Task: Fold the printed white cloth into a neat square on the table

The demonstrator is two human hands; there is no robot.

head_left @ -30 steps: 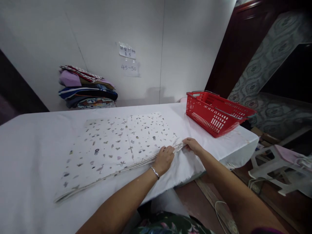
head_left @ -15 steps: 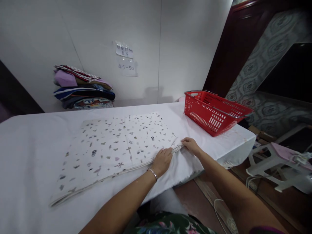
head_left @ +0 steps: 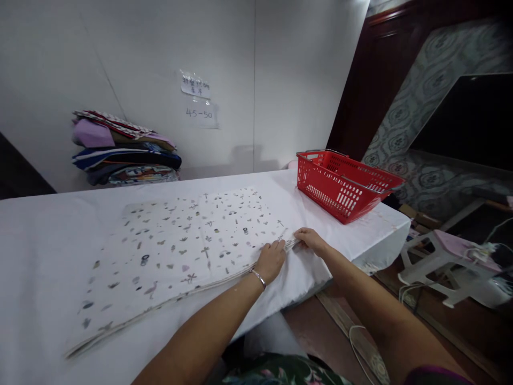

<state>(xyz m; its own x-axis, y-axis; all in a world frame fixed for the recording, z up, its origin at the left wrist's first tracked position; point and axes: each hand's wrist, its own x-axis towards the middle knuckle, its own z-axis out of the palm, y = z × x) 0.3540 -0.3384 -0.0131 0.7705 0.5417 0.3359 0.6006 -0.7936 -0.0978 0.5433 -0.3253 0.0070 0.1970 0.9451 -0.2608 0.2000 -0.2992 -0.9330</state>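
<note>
A folded white cloth (head_left: 176,259), printed with small grey flamingos, palm trees and leaves, lies flat on the white-covered table (head_left: 38,256). Its layered front edge runs slantwise toward me. My left hand (head_left: 271,262), with a bracelet at the wrist, is closed over that edge near the right end; its thumb is hidden. At the front right corner, my right hand (head_left: 310,239) pinches the cloth's layers between thumb and fingers. The two hands are close together but apart.
A red plastic basket (head_left: 340,200) stands at the table's right end. Folded fabrics (head_left: 126,152) are stacked at the back left by the wall, below handwritten paper signs (head_left: 200,114). A stool (head_left: 460,251) with cables stands on the floor to the right.
The view has shifted slightly, so the basket and stack appear farther left. My left hand has edged closer to my right. Both hands stay at the cloth's front edge.
</note>
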